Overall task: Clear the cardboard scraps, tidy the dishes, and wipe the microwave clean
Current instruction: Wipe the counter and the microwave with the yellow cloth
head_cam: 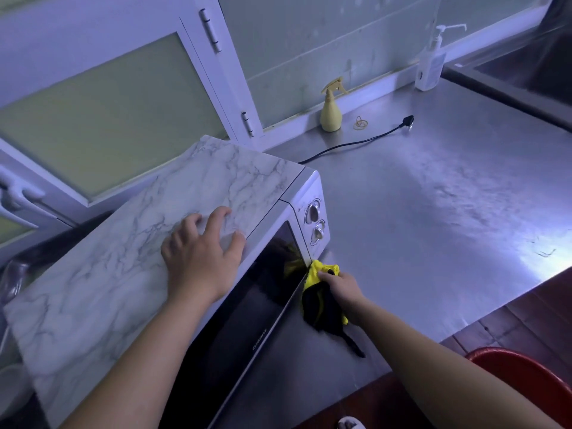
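Right hand (335, 284) bunches the soft, limp cloth (320, 297) against the microwave (123, 274) door's lower right corner, left hand (201, 252) spread flat on top bracing it; box looks heavy and slick, so steady from above.

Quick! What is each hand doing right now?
Left hand: open, fingers spread, resting on top of the microwave.
Right hand: closed around the yellow and black cloth, at the microwave's front.
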Demonstrator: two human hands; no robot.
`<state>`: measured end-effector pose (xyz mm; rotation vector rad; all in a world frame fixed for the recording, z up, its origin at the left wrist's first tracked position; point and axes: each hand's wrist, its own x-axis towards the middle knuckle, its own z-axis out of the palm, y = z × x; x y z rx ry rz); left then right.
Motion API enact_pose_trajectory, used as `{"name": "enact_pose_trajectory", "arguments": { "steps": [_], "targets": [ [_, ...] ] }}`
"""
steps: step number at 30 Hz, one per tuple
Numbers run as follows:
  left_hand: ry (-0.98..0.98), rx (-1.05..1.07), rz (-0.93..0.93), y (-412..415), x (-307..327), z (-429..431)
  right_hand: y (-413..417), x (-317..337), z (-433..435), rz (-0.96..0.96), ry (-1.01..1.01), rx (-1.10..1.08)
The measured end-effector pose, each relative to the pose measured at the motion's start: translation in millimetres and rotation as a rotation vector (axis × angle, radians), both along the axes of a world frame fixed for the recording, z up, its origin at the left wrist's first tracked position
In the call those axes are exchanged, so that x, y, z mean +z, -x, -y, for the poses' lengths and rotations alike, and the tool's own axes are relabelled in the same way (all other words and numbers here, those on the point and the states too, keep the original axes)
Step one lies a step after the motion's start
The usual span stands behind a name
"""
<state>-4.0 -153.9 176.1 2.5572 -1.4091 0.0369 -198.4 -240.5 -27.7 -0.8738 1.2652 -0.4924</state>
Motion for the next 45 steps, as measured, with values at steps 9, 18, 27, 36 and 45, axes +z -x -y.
{"name": "enact_pose_trajectory", "arguments": {
  "steps": [9,18,27,36,45],
  "targets": [
    [0.026,-0.001,-0.001,1.4,1.6,1.1,38.2,67.0,14.4,0.11,0.379,-0.166],
    [0.029,0.0,0.007,1.5,2.2,3.0,2.9,131.8,52.2,-0.108,1.089,-0.096],
    [0.026,0.002,0.024,4.6,4.0,3.3,-12.9,103.0,47.1,0.025,0.769,-0.163],
    [0.024,0.009,0.015,4.9,4.9,-0.2,15.2,98.1,51.5,-0.076,0.726,-0.1],
    [0.023,0.011,0.023,3.0,3.4,1.0,-12.3,128.6,44.4,-0.011,0.961,-0.171]
  ]
}}
